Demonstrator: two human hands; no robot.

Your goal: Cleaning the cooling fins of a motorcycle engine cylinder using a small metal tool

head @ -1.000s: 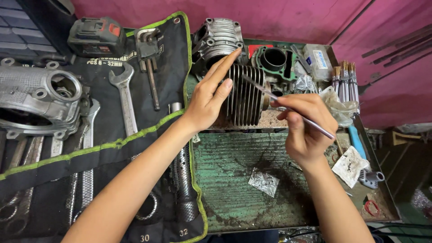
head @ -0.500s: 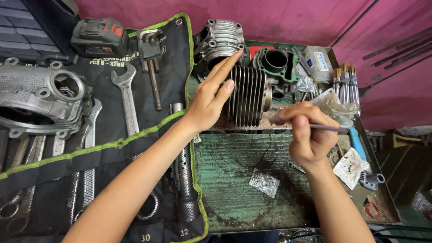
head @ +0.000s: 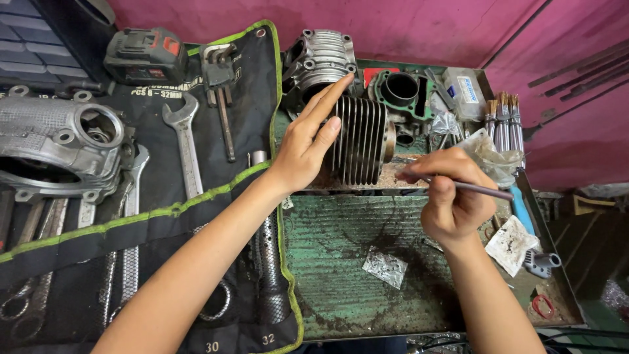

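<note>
Pinched between thumb and fingertips, the right hand (head: 452, 196) has its grip clamped on a thin brush (head: 473, 189), whose handle sticks out to the right while its tip, hidden behind the fingers, points left toward a finned metal cylinder (head: 360, 139). That cylinder lies on its side at the back edge of a worn green tabletop (head: 341, 249), near the middle of the view. On its left side rests the left hand (head: 309, 145), fingers spread apart and laid flat against the fins, steadying rather than clasping. Behind the cylinder sits a silver engine head (head: 321, 58), and to its right a second cylinder part with a green gasket (head: 401, 88). Further right, several paintbrushes (head: 501, 118) stand bristles up. A crumpled bit of foil (head: 385, 267) lies on the tabletop below the hands. To the left, a black tool roll (head: 164, 216) with green trim holds wrenches (head: 185, 145), beside a large grey engine casing (head: 56, 147) and a cordless tool battery (head: 145, 56).
</note>
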